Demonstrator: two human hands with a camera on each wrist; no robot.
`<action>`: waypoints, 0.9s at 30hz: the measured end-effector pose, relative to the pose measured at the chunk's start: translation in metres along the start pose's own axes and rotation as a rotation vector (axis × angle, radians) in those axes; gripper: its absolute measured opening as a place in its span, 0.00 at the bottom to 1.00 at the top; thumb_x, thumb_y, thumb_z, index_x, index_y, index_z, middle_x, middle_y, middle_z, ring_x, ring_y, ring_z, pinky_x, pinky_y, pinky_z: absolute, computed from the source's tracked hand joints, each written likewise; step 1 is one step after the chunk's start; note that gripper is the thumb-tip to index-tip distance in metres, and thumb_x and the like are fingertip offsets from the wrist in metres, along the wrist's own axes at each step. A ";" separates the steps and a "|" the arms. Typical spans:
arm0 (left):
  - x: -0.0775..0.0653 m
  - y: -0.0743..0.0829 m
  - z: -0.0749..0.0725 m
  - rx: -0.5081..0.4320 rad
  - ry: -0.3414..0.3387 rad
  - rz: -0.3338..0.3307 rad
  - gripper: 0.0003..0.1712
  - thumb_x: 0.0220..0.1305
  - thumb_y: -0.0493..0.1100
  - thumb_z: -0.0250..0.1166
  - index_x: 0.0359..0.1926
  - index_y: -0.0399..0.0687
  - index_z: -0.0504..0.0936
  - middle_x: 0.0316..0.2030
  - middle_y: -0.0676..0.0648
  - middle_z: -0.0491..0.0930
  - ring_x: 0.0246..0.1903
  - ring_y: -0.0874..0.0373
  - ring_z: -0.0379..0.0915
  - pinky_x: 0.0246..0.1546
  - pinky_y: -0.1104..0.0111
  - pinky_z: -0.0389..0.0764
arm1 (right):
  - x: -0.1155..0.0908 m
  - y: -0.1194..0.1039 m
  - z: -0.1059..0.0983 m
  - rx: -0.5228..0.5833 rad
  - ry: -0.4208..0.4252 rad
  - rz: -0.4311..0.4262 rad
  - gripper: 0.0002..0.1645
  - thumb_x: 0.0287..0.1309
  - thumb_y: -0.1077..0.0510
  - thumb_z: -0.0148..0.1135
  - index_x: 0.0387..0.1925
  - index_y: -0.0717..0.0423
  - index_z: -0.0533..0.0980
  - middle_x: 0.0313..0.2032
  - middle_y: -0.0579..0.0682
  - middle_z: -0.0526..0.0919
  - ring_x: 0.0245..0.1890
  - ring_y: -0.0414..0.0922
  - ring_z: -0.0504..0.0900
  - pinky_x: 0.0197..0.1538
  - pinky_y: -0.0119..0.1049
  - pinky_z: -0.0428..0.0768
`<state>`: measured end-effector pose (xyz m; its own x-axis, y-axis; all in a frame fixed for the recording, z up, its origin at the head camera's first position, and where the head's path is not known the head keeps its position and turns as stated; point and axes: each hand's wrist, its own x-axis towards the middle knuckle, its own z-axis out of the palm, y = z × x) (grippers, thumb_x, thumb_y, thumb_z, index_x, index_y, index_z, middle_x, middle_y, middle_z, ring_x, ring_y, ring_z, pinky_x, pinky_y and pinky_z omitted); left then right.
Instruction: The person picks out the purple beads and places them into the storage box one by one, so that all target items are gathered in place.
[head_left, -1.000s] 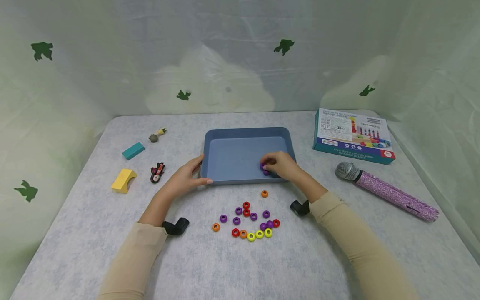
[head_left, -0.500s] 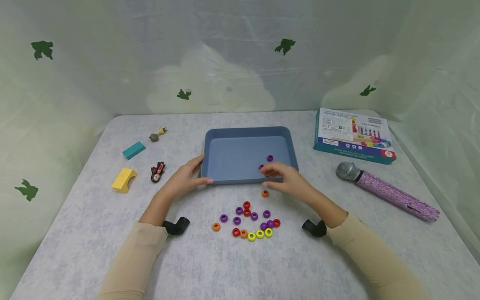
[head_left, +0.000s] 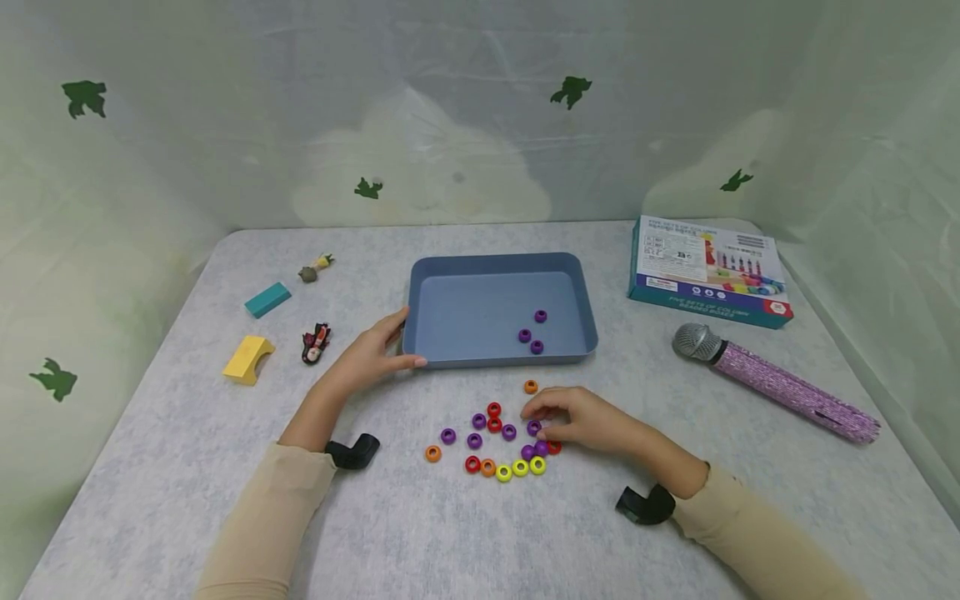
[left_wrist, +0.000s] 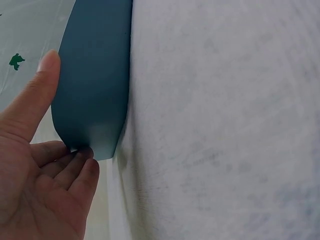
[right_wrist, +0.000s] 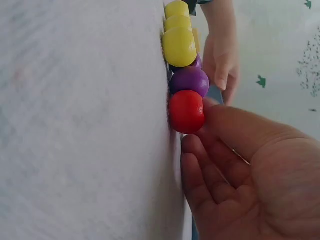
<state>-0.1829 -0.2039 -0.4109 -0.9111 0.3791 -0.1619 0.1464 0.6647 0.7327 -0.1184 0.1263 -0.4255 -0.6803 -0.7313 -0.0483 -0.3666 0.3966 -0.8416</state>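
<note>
My left hand [head_left: 372,352] holds the near left corner of a blue tray [head_left: 465,364], thumb at the front wall and fingers at the side. Three purple beads, one of them the nearest bead [head_left: 537,347], lie in the tray's right half. In front of it, loose purple, red, orange and yellow beads lie on the table. Over their right side is my right hand [head_left: 592,419], thumb and fingers apart around a purple bead [head_left: 534,427]. The right wrist view shows a red bead [right_wrist: 186,111] close by the thumb, partly hiding what lies beyond.
A bead-set box [head_left: 708,271] and a glittery pink microphone [head_left: 787,387] lie at the right. On the left are a yellow arch block [head_left: 248,360], a teal block [head_left: 267,300] and small figures, including a dark one [head_left: 315,343].
My right hand has let go of purple beads in the tray and come back toward me, over the loose beads. The left hand has stayed at the tray's corner.
</note>
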 end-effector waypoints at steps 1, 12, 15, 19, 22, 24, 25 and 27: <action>0.000 0.000 0.000 0.000 0.000 -0.001 0.55 0.40 0.63 0.60 0.63 0.52 0.39 0.61 0.47 0.41 0.58 0.52 0.44 0.54 0.63 0.55 | 0.000 0.004 0.001 -0.019 -0.003 -0.008 0.13 0.47 0.61 0.58 0.38 0.48 0.74 0.37 0.38 0.74 0.38 0.37 0.70 0.41 0.30 0.71; -0.001 0.001 0.000 -0.002 0.001 -0.003 0.55 0.39 0.63 0.60 0.63 0.51 0.39 0.61 0.47 0.41 0.58 0.52 0.44 0.55 0.63 0.55 | 0.010 -0.005 -0.014 0.025 0.126 -0.028 0.11 0.46 0.60 0.58 0.36 0.53 0.75 0.34 0.40 0.75 0.34 0.38 0.72 0.38 0.32 0.73; -0.001 0.000 0.000 -0.004 0.001 -0.003 0.55 0.39 0.63 0.60 0.63 0.51 0.39 0.61 0.47 0.41 0.58 0.53 0.44 0.55 0.63 0.55 | 0.019 -0.009 -0.026 0.051 0.215 -0.063 0.13 0.46 0.60 0.58 0.37 0.56 0.75 0.35 0.43 0.75 0.34 0.39 0.73 0.38 0.33 0.74; -0.001 0.000 0.000 -0.003 0.001 -0.002 0.55 0.40 0.62 0.60 0.63 0.52 0.39 0.61 0.47 0.40 0.58 0.53 0.44 0.55 0.63 0.55 | 0.037 -0.007 -0.044 0.070 0.324 -0.074 0.14 0.48 0.58 0.57 0.39 0.58 0.74 0.36 0.46 0.74 0.35 0.40 0.73 0.39 0.33 0.74; -0.001 0.000 0.000 -0.004 0.000 0.001 0.54 0.40 0.62 0.60 0.63 0.52 0.39 0.61 0.47 0.41 0.58 0.52 0.44 0.55 0.63 0.55 | 0.052 0.000 -0.054 0.075 0.384 -0.044 0.15 0.48 0.58 0.56 0.39 0.59 0.74 0.36 0.47 0.75 0.36 0.40 0.73 0.39 0.32 0.74; -0.001 0.001 0.000 -0.003 0.001 0.002 0.54 0.40 0.62 0.60 0.63 0.52 0.39 0.61 0.47 0.41 0.58 0.52 0.44 0.54 0.63 0.55 | 0.063 0.006 -0.059 0.072 0.411 0.000 0.15 0.48 0.57 0.56 0.40 0.59 0.74 0.37 0.46 0.75 0.36 0.39 0.73 0.39 0.32 0.74; 0.000 0.001 0.000 -0.002 0.001 0.003 0.54 0.40 0.62 0.60 0.63 0.52 0.39 0.61 0.47 0.41 0.58 0.52 0.44 0.54 0.63 0.55 | 0.068 0.010 -0.061 0.064 0.420 0.023 0.16 0.48 0.57 0.56 0.40 0.59 0.74 0.37 0.46 0.75 0.36 0.38 0.73 0.39 0.31 0.74; 0.000 0.001 0.000 -0.002 0.002 0.005 0.55 0.40 0.62 0.60 0.63 0.51 0.39 0.61 0.47 0.41 0.58 0.52 0.44 0.54 0.63 0.55 | 0.076 0.016 -0.064 0.044 0.423 0.074 0.16 0.47 0.57 0.56 0.40 0.58 0.74 0.37 0.45 0.76 0.37 0.38 0.73 0.40 0.31 0.73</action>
<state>-0.1827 -0.2033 -0.4100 -0.9110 0.3814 -0.1567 0.1506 0.6616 0.7346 -0.2163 0.1129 -0.4087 -0.9075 -0.4060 0.1079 -0.2859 0.4089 -0.8667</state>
